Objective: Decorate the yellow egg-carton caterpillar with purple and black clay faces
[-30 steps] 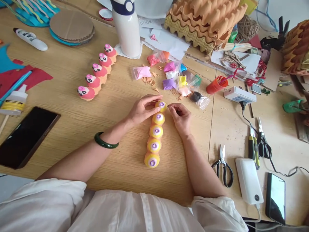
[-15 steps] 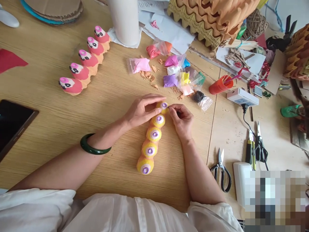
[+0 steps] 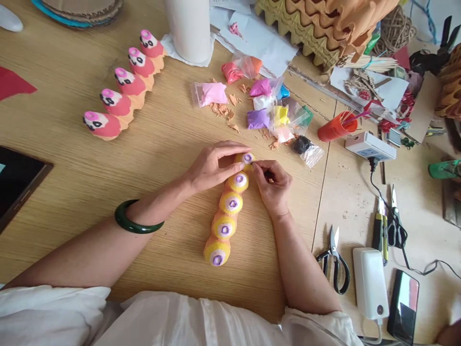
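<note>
A yellow strip of several egg-carton cups [image 3: 227, 209], each topped with a white and purple clay dot, lies on the wooden table [image 3: 90, 178]. My left hand [image 3: 212, 166], with a green bangle [image 3: 135, 222] on its wrist, curls round the farthest cup and steadies it. My right hand [image 3: 273, 185] is pinched at that same cup's purple dot; something small and dark shows between the fingers, too small to name.
A row of pink painted cups [image 3: 122, 86] stands at the upper left. Small bags of coloured clay [image 3: 268, 108] lie beyond my hands. A red cup of sticks [image 3: 334, 127], scissors [image 3: 336, 259], a power strip [image 3: 369, 145], a power bank [image 3: 370, 281] and phones lie to the right.
The view has shifted left and down a little. My right hand's fingers have moved closer in on the top cup's dot. My left hand keeps its hold.
</note>
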Available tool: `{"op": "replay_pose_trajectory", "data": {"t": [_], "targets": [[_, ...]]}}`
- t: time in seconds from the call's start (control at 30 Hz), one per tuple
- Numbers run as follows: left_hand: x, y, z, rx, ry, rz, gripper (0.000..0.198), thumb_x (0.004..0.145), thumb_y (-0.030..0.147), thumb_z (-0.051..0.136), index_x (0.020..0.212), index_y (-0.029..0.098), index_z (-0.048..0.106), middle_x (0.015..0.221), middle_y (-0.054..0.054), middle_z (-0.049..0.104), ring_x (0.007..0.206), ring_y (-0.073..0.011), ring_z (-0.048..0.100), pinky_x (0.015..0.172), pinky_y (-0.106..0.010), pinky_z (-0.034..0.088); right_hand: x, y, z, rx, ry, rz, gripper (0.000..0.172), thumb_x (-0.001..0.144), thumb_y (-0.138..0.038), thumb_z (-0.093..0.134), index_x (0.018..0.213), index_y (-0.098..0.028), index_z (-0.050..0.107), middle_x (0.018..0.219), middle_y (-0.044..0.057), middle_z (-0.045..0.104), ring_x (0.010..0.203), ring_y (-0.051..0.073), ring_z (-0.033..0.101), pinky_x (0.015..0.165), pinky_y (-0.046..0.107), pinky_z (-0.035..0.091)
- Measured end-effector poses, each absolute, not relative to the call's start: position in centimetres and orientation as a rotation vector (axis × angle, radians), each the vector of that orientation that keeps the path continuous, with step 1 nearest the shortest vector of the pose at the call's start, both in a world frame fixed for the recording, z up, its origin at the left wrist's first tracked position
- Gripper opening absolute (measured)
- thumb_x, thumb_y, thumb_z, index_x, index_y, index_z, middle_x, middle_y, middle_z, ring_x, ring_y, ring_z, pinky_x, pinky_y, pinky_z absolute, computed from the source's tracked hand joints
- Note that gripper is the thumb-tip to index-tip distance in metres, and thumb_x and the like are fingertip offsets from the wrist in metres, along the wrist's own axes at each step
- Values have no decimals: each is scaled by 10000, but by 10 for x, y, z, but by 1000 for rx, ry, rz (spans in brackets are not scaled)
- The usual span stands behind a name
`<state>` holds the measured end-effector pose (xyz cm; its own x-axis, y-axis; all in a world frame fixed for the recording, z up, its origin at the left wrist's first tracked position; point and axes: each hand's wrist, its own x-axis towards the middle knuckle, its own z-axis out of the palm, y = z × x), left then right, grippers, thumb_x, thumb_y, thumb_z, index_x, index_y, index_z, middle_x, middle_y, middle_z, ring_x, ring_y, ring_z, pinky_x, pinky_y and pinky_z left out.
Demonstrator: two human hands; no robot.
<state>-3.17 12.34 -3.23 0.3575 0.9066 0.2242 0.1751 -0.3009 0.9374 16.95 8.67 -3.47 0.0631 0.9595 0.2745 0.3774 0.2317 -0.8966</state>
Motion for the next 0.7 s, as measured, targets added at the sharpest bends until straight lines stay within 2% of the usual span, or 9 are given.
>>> {"op": "replay_pose_trajectory", "data": {"t": [0.43,0.7], "targets": [[-31,123,-33,1769,968,1007,371,954,334,722,1300,228,802,1349,-93,784,1278,-269,723,1184,-411,544,169,88,-32,-1249,-1501,724,101,937,-280,741,859,-217,735,679,-47,663,537,75,446,517,240,375],[-31,123,-31,1762,977,1002,375,953,340,719,1293,205,800,1350,-100,781,1277,-268,721,1182,-401,539,168,87,-31,-1249,-1538,729,110,951,-271,732,859,-211,727,688,-45,670,538,69,455,522,230,392]]}}
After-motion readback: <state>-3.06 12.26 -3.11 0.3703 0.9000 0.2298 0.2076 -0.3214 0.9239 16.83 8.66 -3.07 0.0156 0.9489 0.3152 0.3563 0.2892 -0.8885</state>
